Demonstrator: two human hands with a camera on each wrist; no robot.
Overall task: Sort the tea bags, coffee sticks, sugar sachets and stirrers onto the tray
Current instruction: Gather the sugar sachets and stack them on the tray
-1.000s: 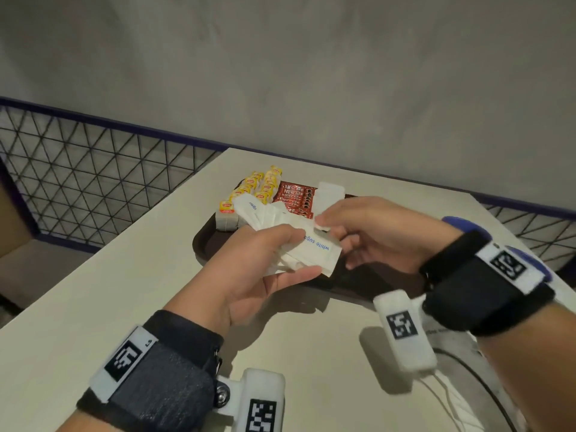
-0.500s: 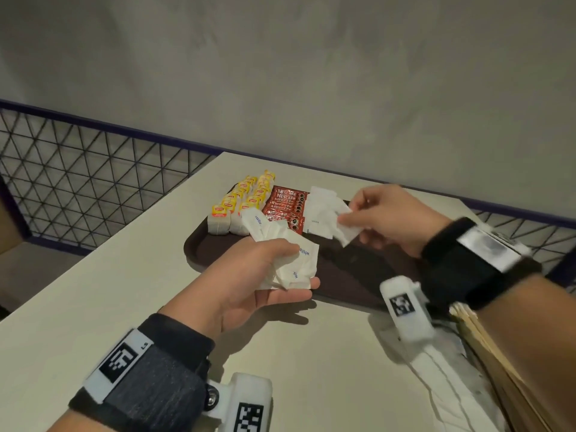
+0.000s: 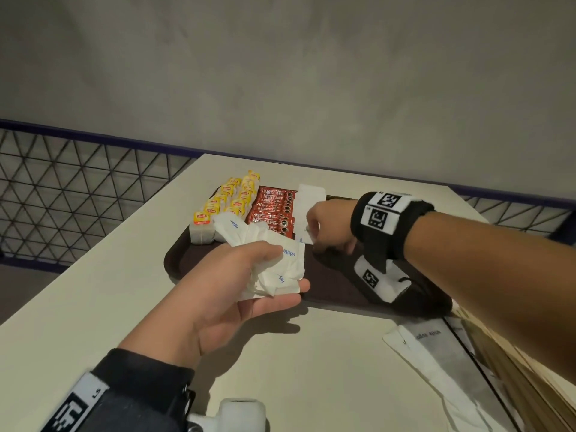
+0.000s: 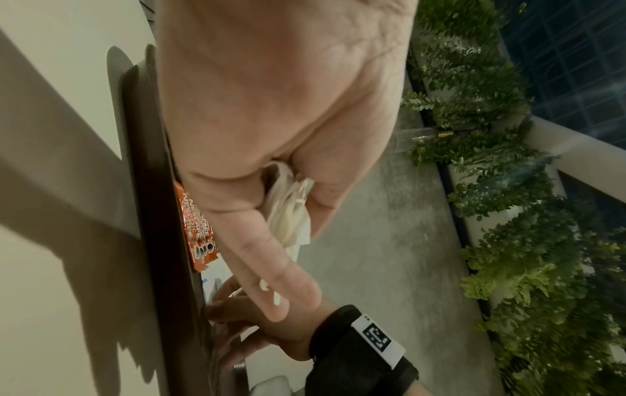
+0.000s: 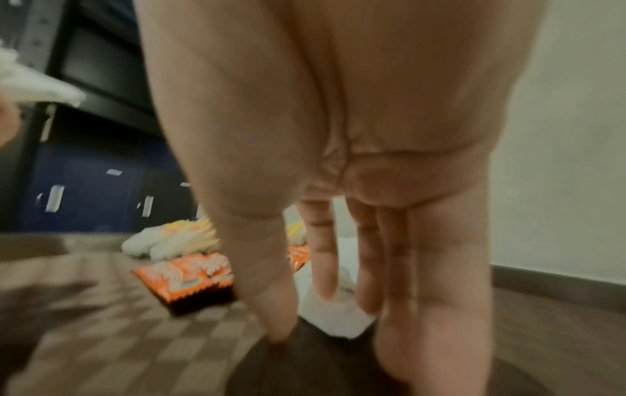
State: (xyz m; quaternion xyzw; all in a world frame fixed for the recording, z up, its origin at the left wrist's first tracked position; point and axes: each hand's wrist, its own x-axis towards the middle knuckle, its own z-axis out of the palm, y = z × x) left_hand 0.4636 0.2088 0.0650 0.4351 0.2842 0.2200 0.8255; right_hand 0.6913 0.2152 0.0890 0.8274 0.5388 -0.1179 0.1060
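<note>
Cream tabletop (image 3: 103,294) fills the near scene, backed by a grey wall and a mesh railing at nine o'clock. On it sits the dark brown tray (image 3: 336,285), and the sorting is under way on its far half. A bunch of white sugar sachets (image 3: 274,257) is held in the left hand (image 3: 224,294), fingers curled around the crumpled pile, just above the tray's near-left edge at about seven o'clock of the tray. The right hand (image 3: 330,226) reaches down to the tray's middle; its fingers (image 5: 325,257) hang almost straight, tips on or just over a flat row of sugar packets (image 3: 307,210); whether they pinch one cannot be told. Directly at nine o'clock of that white row lies the row of red coffee sticks (image 3: 274,210), touching it, and further toward nine o'clock stand the yellow-tagged tea bags (image 3: 230,198) in two lines. Off the tray, at five o'clock under the right forearm, more white sachets (image 3: 436,353) lie on the table beside a stack of pale wooden stirrers (image 3: 523,385).
</note>
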